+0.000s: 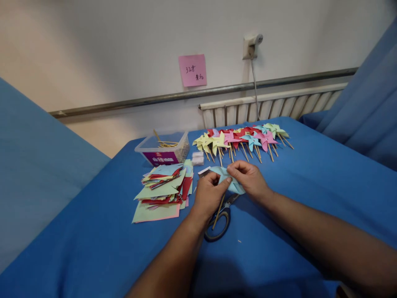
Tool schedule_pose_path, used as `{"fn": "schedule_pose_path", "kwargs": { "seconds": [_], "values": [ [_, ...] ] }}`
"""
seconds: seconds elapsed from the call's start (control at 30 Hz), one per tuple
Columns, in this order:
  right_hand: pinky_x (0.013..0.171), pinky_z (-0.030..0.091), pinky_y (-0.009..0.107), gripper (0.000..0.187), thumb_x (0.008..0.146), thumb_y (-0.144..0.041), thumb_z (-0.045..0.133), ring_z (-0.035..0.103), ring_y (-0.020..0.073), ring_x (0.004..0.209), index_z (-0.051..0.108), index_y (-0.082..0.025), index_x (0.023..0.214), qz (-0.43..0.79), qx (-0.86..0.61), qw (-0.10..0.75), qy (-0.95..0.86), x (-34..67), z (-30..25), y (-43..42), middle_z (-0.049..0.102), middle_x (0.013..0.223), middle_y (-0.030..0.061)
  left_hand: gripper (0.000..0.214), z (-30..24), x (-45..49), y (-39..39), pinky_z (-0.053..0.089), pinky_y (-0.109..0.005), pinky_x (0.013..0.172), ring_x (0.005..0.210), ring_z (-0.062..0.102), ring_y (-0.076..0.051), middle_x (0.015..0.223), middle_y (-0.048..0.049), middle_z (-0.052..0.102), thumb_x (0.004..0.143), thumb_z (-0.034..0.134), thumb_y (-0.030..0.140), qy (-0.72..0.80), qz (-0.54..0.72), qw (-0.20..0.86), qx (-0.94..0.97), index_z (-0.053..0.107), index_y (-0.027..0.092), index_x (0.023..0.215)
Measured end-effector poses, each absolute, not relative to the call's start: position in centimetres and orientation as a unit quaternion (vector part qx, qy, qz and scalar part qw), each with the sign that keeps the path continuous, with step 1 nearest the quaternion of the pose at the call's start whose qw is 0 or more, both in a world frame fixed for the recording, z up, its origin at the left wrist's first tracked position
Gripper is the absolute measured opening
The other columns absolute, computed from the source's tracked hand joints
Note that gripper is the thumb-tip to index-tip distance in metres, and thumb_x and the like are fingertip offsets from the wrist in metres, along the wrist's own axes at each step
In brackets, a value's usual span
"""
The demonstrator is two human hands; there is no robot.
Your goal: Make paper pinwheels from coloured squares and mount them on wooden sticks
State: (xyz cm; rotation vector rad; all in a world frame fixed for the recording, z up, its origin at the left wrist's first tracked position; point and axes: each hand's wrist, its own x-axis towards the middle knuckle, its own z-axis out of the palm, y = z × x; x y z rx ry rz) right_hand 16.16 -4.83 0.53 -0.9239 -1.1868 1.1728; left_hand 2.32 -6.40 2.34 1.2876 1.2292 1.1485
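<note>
A light blue paper pinwheel [236,187] is between my two hands, its paper partly folded. My left hand [208,193] pinches its left side, the thumb pressed on the paper. On the upper right edge, the fingers of my right hand [252,179] are closed on the same paper. Below it a thin wooden stick [218,216] slants down; whether it is joined to the pinwheel is hidden. Dark-handled scissors [228,220] lie on the blue cloth under the hands. Behind my left hand a small box [204,171] shows in part.
Finished pinwheels [218,142] on sticks lie in a row at the back. To the left are stacked coloured papers [158,213] and a clear plastic tub [182,150] with sticks. A small white box [197,158] stands beside the tub. Blue curtains [366,91] hang on both sides.
</note>
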Motion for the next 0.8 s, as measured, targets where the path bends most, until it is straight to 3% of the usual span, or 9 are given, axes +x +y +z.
{"fn": "schedule_pose_path", "kwargs": {
  "seconds": [0.17, 0.27, 0.37, 0.5, 0.8],
  "values": [
    [0.065, 0.043, 0.028, 0.032, 0.078, -0.052, 0.065, 0.056, 0.0150, 0.069, 0.066, -0.021, 0.074, 0.482, -0.417, 0.583, -0.504, 16.23, 0.39, -4.75, 0.062, 0.070, -0.0010, 0.025, 2.34, 2.36, -6.40, 0.040, -0.024, 0.056, 0.057, 0.052, -0.012, 0.066, -0.0013, 0.064, 0.063, 0.077, 0.036, 0.489, 0.476, 0.516, 0.518, 0.067, 0.015, 0.071],
    [0.073, 0.045, 0.029, 0.029, 0.073, -0.049, 0.070, 0.058, 0.0157, 0.075, 0.066, -0.021, 0.073, 0.498, -0.408, 0.593, -0.483, 16.13, 0.19, -4.59, 0.065, 0.079, 0.0002, 0.025, 2.33, 2.33, -6.43, 0.036, -0.023, 0.053, 0.053, 0.048, -0.010, 0.059, 0.0012, 0.059, 0.063, 0.078, 0.037, 0.502, 0.481, 0.501, 0.516, 0.064, 0.015, 0.066],
    [0.071, 0.045, 0.029, 0.030, 0.070, -0.048, 0.074, 0.058, 0.0153, 0.073, 0.064, -0.020, 0.070, 0.514, -0.405, 0.591, -0.473, 15.98, 0.10, -4.50, 0.065, 0.080, 0.0006, 0.029, 2.26, 2.30, -6.44, 0.033, -0.022, 0.050, 0.050, 0.043, -0.009, 0.054, 0.0035, 0.053, 0.062, 0.079, 0.037, 0.512, 0.479, 0.491, 0.517, 0.059, 0.016, 0.059],
    [0.067, 0.046, 0.030, 0.030, 0.077, -0.050, 0.067, 0.058, 0.0159, 0.070, 0.064, -0.020, 0.076, 0.511, -0.411, 0.575, -0.490, 16.05, 0.02, -4.55, 0.064, 0.078, 0.0012, 0.030, 2.19, 2.32, -6.41, 0.033, -0.023, 0.050, 0.051, 0.044, -0.009, 0.055, 0.0029, 0.054, 0.063, 0.078, 0.038, 0.510, 0.475, 0.499, 0.516, 0.059, 0.016, 0.060],
    [0.090, 0.047, 0.039, 0.010, 0.083, -0.025, 0.063, 0.059, 0.0212, 0.102, 0.066, -0.024, 0.093, 0.173, -0.382, 0.636, -0.648, 16.80, 0.32, -5.00, 0.062, 0.105, 0.0063, 0.028, 2.73, 2.32, -6.42, 0.039, -0.023, 0.057, 0.056, 0.051, -0.010, 0.062, 0.0007, 0.062, 0.059, 0.082, 0.037, 0.487, 0.507, 0.527, 0.476, 0.067, 0.014, 0.067]
  ]
}}
